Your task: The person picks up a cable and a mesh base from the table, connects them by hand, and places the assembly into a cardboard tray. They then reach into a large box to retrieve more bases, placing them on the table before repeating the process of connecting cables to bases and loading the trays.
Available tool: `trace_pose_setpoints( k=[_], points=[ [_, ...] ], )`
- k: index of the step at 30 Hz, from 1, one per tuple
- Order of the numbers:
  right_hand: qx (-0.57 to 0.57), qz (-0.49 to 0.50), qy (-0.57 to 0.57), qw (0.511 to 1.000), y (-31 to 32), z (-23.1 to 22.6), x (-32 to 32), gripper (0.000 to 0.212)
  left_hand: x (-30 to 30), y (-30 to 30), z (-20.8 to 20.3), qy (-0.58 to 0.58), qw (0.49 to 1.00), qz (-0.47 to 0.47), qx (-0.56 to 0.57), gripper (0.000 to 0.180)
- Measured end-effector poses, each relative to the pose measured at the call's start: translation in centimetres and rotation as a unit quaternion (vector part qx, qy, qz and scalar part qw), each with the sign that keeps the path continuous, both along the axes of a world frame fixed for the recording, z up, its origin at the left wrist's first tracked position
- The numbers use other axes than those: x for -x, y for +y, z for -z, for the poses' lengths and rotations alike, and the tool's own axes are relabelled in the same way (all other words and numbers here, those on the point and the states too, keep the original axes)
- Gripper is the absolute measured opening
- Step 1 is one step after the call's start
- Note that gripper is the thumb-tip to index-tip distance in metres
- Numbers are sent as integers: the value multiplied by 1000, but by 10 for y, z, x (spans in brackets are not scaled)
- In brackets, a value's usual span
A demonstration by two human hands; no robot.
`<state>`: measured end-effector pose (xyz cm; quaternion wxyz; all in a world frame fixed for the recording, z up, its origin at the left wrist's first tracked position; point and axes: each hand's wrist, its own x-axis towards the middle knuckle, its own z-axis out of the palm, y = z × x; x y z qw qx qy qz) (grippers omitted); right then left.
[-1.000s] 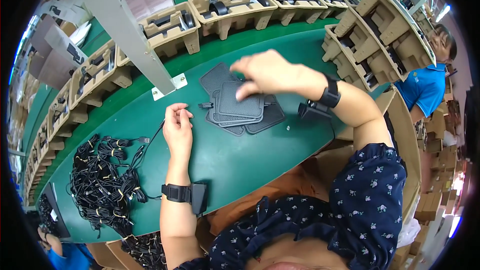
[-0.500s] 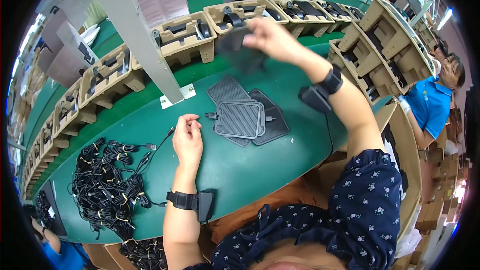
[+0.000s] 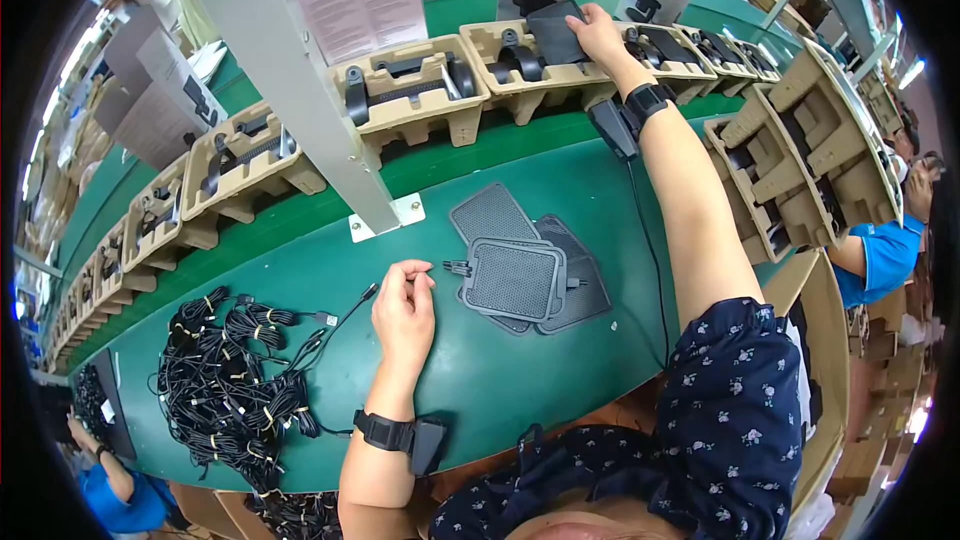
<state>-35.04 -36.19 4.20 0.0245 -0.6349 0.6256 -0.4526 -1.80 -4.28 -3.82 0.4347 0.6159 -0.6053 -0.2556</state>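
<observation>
My right hand reaches far out and grips the edge of a flat dark mesh panel between thumb and fingers. The panel is tilted over the right part of a brown moulded pulp tray, which holds a curved black part. My left hand rests on the green table with its fingers curled in and nothing visible in them. Just beyond its fingertips lies an overlapping pile of grey mesh panels; the top one has black connectors at both ends.
A heap of bundled black cables lies at the left. Similar trays with black parts line the green conveyor. A grey metal post rises from the table. Stacked trays lean at the right, near a person in blue.
My right hand has carried the dark panel farther away, from in front of the tray to above it. My left hand stays by the pile. The whole view has shifted slightly.
</observation>
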Motion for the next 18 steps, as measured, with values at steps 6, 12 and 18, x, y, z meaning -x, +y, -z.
trace_pose_setpoints(
  k=[6,12,18],
  points=[
    [-39,160,260,952,28,13,-28,43,-10,3,3,12,1000,-19,-7,9],
    [73,218,267,936,59,12,-41,39,-11,0,4,15,999,-43,22,8],
    [311,-145,304,889,195,-10,-164,5,-12,6,-1,8,997,-50,50,7]
  ],
)
